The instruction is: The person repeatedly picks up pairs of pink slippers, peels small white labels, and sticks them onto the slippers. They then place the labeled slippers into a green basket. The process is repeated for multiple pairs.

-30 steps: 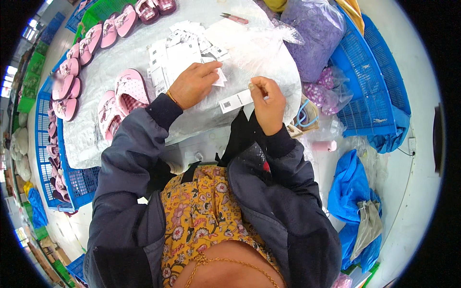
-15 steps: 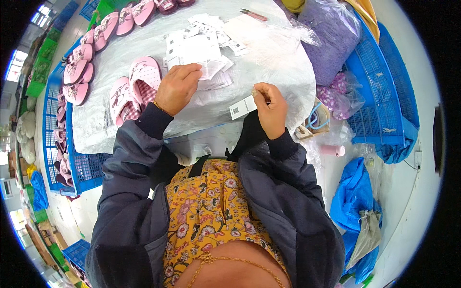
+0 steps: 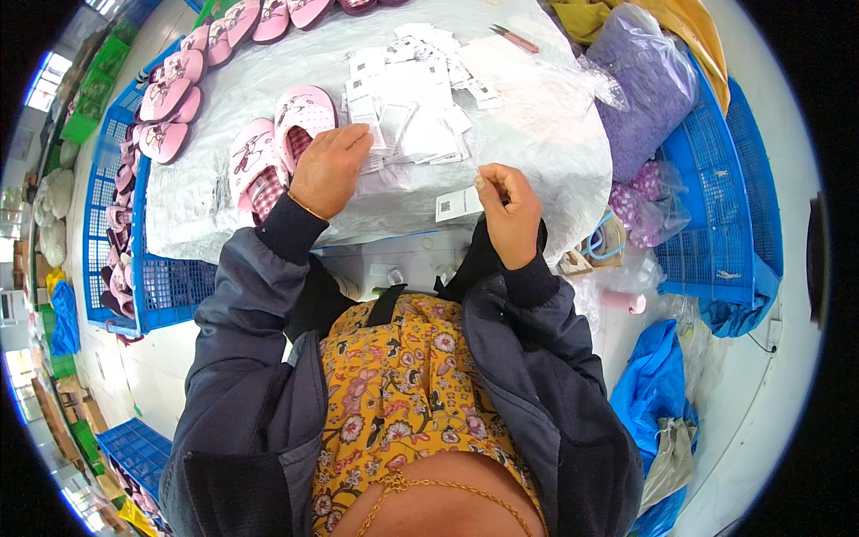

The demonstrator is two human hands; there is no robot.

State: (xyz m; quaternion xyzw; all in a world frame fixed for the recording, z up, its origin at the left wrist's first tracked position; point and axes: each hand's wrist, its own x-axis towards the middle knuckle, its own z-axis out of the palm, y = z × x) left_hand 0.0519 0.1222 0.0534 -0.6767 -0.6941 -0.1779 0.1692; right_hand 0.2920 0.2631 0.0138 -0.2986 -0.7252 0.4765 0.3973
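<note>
We see a small white paper tag (image 3: 458,204) pinched between the fingertips of the right hand (image 3: 510,215), held just above the near edge of the table (image 3: 206,192), which is draped in clear plastic sheeting. The tag sticks out to the left of the fingers, and there is dark print on it that is too small for us to make out. The right hand is closed around it, thumb against forefinger, knuckles towards us.

Over to the left hand (image 3: 329,168): it lies knuckles-up on the table, fingers curled down onto the near corner of a loose heap of white tags (image 3: 407,107). Whether it has actually gripped one of those tags or merely rests on them, we cannot tell from here; the fingertips are hidden under the hand.

Just beside that hand, to its left, sits a pair of pink sandals (image 3: 273,148), touching side by side. Further out along the table's far left edge runs a row of more pink sandals (image 3: 192,76). A blue plastic crate (image 3: 134,268) stands against the table's left side, with sandals lined along its outer wall. At the far edge of the table lies a pair of red-handled snips (image 3: 512,38). To the right we have a purple bag (image 3: 649,85) lying in a second blue crate (image 3: 716,224).
</note>
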